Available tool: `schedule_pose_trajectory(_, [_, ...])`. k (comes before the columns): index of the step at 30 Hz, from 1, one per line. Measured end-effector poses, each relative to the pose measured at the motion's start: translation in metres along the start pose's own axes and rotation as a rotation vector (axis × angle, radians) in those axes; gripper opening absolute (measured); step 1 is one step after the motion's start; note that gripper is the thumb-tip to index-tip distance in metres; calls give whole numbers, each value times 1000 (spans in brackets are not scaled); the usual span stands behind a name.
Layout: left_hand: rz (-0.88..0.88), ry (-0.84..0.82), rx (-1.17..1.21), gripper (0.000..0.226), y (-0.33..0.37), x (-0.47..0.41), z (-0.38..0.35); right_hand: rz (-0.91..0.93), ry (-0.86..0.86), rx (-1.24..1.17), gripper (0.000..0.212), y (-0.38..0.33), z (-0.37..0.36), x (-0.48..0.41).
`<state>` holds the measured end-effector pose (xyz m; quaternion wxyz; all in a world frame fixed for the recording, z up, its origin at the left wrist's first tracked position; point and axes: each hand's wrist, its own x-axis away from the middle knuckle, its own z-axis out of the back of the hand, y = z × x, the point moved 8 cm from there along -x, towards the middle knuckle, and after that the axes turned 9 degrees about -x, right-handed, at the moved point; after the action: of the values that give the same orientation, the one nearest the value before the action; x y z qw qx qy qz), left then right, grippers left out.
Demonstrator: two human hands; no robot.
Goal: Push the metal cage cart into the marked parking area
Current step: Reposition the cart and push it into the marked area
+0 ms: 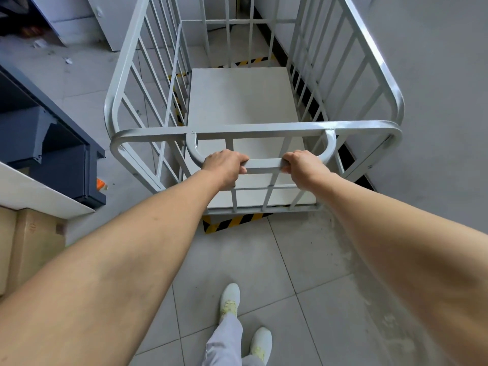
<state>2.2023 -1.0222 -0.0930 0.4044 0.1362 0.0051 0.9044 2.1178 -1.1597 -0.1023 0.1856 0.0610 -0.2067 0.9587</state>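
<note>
Grey-painted steel tube makes up the whole cage cart [253, 128], so judge it stiff and fairly heavy: it should roll as one rigid frame, slow to start and slow to stop, with no give if a corner meets the wall [435, 101] at the right of the frame. The paint looks smooth, so a loose palm could slide.

You have hold of it in the sensible place. Your left hand [224, 165] and right hand [303, 167] are both clenched over the flat crossbar of the looped handle [264, 163] at frame centre, fingers wrapped over it, with a short bare stretch of bar between them. A wider spread would likely give you more steering leverage.

The cart fills the upper middle of the frame, close beside the wall. Yellow-and-black hazard tape [232, 223] peeks out just under its near edge, and more stripes show through the bars on the left and at the far end, so it looks to sit largely over the marked bay.

Much is hidden from you:
- the wheels, under the deck [243, 101];
- the tape on the right side, mostly behind the bars;
- your fingertips, curled beneath the handle;
- the cart's far corners, cut off at the top edge.

Whether it is square to the bay cannot be told.
</note>
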Motion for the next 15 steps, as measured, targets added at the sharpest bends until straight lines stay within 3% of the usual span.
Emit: schedule_pose_trajectory(15, [0,28,4,15,1,5,-3,-33,15,13,15,0,-3,4])
